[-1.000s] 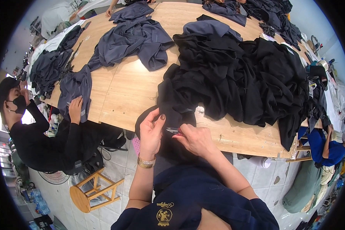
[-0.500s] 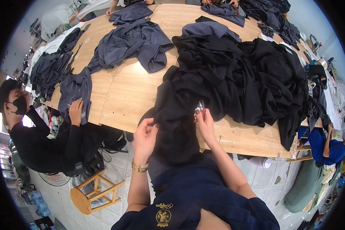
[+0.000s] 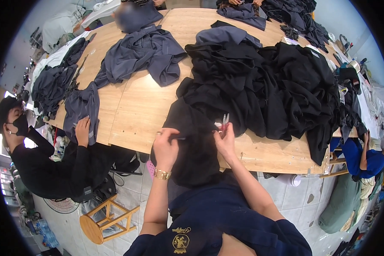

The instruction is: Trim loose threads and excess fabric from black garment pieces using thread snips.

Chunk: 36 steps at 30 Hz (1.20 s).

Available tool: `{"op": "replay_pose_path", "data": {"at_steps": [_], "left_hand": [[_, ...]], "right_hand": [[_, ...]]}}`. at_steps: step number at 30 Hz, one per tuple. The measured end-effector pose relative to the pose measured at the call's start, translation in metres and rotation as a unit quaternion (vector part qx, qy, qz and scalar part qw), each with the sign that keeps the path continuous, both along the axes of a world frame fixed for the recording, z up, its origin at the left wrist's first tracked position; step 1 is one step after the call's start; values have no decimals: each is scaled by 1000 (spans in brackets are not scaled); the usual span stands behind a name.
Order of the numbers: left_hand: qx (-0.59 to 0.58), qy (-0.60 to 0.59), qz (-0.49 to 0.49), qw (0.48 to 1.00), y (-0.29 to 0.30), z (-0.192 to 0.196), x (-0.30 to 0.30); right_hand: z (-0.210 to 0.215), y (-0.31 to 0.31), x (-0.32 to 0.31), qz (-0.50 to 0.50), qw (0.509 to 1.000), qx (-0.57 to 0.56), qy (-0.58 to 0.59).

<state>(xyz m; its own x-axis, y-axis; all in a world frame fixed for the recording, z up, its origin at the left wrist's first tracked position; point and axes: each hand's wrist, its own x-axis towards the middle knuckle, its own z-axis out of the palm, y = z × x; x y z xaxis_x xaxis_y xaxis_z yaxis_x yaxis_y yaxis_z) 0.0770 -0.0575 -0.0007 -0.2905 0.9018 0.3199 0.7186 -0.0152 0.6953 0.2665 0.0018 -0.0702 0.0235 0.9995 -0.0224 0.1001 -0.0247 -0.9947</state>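
Note:
A black garment [image 3: 195, 147] hangs over the table edge toward my lap, its upper part running into a heap of black cloth [image 3: 230, 77]. My left hand [image 3: 165, 148] is closed on the left side of this garment, thumb and fingers pinching the cloth. In my right hand [image 3: 226, 143] is a pair of small thread snips [image 3: 225, 120], with pinkish-red grips and metal tips pointing away from me. The thumb and fingertip of that hand also sit at the garment's right edge; whether they pinch cloth is too small to tell.
The wooden table [image 3: 136, 115] carries grey garments [image 3: 143, 55] on the far left. A co-worker in black [image 3: 51, 158] sits at left, one hand on grey cloth. More people work at the far side and right. A wooden stool [image 3: 109, 219] stands at lower left.
My left hand has shifted slightly outward and turned, its knuckles now more on top. The snips tilt more upright in my right hand. The view has moved a little.

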Motion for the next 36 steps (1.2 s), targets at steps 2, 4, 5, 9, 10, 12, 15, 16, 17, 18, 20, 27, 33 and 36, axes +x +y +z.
{"op": "replay_pose_path", "data": {"at_steps": [2,4,5,9,10,12,15,16,17,18,20,27,33,36], "left_hand": [[76,-6,31,997,-5,8,-5],[26,25,17,999,-16,12,-10],[22,24,18,999,-22,10,-11],[-153,114,7,982,-43,8,-9],[-171,94,21,981,-46,7,-8],[-128,124,34,983,-47,12,-1],[-200,57,82,975,-36,34,17],[-199,57,85,975,-34,31,20],[-214,67,88,970,-32,24,23],[-229,77,89,966,-29,15,23],[-183,69,69,978,-28,1,24],[-143,-109,86,980,-30,-11,18],[87,-552,66,827,-31,-8,12],[133,-697,3,704,-30,-7,18]], "right_hand": [[-11,2,15,-32,999,44,2],[-9,-3,26,-46,999,3,-11],[-9,-5,32,-41,995,33,-85],[4,-11,23,-34,998,45,-13],[7,-11,18,-32,998,43,-12],[13,-9,9,5,999,36,6],[15,0,-13,56,998,20,26],[22,2,-22,77,997,4,31],[30,5,-32,101,995,0,-6],[37,8,-41,123,992,-2,-42],[34,14,-54,164,979,12,-124],[13,16,-66,190,980,13,-52],[50,-4,-40,123,974,-87,170],[61,-25,-34,114,968,-94,203]]}}
